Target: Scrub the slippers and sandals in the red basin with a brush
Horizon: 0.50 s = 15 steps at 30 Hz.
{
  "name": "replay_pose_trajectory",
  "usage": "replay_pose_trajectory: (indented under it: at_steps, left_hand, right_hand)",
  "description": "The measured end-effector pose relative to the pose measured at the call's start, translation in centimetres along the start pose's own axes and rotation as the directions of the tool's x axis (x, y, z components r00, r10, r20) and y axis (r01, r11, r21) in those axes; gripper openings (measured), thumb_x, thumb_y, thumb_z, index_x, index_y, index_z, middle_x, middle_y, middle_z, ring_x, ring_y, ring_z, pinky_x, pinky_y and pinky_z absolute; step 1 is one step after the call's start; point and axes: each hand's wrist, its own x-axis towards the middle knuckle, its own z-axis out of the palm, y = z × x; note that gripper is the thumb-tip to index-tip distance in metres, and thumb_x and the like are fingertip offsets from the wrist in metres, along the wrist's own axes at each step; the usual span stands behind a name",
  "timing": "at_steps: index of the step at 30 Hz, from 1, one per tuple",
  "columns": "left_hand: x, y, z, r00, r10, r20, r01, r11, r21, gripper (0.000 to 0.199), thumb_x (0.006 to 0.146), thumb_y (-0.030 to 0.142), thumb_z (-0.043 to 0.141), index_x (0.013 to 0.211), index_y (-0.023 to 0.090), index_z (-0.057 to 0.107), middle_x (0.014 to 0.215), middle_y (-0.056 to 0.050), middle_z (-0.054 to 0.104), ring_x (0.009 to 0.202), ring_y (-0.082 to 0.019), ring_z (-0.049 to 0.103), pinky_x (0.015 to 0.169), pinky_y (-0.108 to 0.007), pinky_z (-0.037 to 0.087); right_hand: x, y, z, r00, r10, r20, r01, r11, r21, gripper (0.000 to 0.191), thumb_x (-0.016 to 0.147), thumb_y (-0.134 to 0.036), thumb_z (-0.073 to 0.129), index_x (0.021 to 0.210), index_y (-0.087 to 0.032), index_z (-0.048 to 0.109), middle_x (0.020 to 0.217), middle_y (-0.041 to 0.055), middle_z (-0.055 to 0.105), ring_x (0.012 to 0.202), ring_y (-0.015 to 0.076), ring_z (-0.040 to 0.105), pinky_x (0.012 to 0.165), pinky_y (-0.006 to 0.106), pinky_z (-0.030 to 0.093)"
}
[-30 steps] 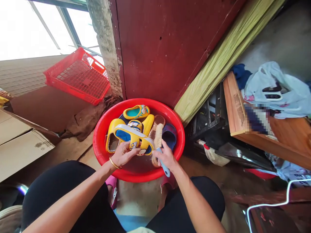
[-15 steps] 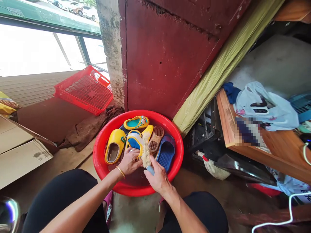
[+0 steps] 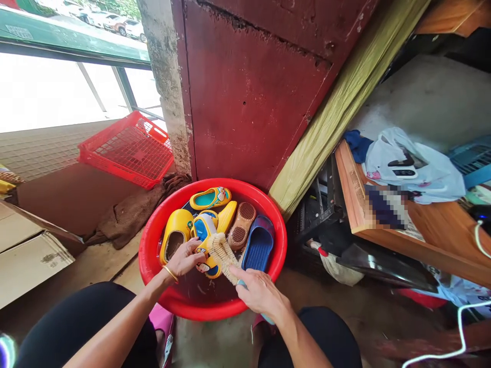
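Observation:
My left hand (image 3: 187,259) is closed on a yellow-and-blue clog (image 3: 202,225) in a red basin (image 3: 148,276) of dark water. In my right hand (image 3: 261,291) is a scrub brush (image 3: 223,253) with pale bristles and a light blue handle. Its bristles lie across the clog's right side and partly cover it. Around it in the basin are a yellow clog (image 3: 179,222), a yellow clog with a teal inside (image 3: 209,199), a tan sole (image 3: 242,225) turned up and a dark blue slipper (image 3: 259,245).
A red plastic crate (image 3: 130,151) and a brown cloth (image 3: 128,220) lie to the left, near cardboard (image 3: 34,266). Behind the basin stands a dark red panel (image 3: 245,76). On the right, a wooden table (image 3: 353,204) holds a white plastic bag (image 3: 416,163).
The brush has swung from upright to a slant, with its bristles now over the clog. My right hand has moved lower and right in view; my left hand has shifted left.

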Motion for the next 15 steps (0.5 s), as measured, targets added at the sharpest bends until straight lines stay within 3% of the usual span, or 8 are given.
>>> replay_pose_trajectory:
  at_steps: [5,10,12,15]
  left_hand:
    - [-0.4,-0.2,0.1,0.996,-0.005,0.087,0.006,1.0,-0.017,0.007,0.062,0.026,0.064,0.056,0.023,0.064,0.059,0.004,0.062,0.073,-0.022,0.056,0.119,-0.047,0.026]
    - [-0.6,-0.1,1.2,0.984,-0.038,0.177,0.048,0.997,-0.053,0.006,0.06,0.022,0.064,0.059,0.024,0.069,0.062,0.003,0.067,0.076,-0.024,0.059,0.124,-0.05,0.01]
    - [-0.7,0.1,1.5,0.978,-0.04,0.207,0.061,0.994,-0.095,0.007,0.06,0.021,0.064,0.056,0.024,0.068,0.06,0.002,0.066,0.074,-0.024,0.06,0.123,-0.051,0.016]
    - [-1.3,0.3,1.8,0.967,-0.072,0.244,0.129,0.966,-0.226,0.007,0.061,0.021,0.062,0.059,0.023,0.069,0.059,0.002,0.066,0.066,-0.021,0.059,0.103,-0.046,0.044]
  right_hand:
    - [-0.9,0.7,-0.7,0.998,-0.036,0.041,0.033,0.997,0.066,0.061,0.083,-0.018,0.054,0.14,-0.039,0.059,0.127,-0.0001,0.071,0.113,0.0244,0.067,0.099,0.035,0.049]
    - [3.1,-0.6,0.6,0.999,-0.016,-0.043,0.022,0.991,0.13,0.059,0.09,-0.021,0.051,0.149,-0.029,0.05,0.13,0.0054,0.07,0.114,0.0248,0.068,0.1,0.035,0.05]
    - [5.1,-1.0,0.9,0.995,-0.01,-0.104,0.027,0.986,0.166,0.059,0.091,-0.021,0.052,0.15,-0.028,0.048,0.131,0.0049,0.069,0.117,0.0232,0.067,0.101,0.033,0.05]
    - [7.0,-0.7,0.6,0.981,0.032,-0.193,0.009,0.978,0.21,0.056,0.093,-0.02,0.05,0.148,-0.027,0.051,0.134,0.0049,0.068,0.12,0.0224,0.065,0.102,0.033,0.049]
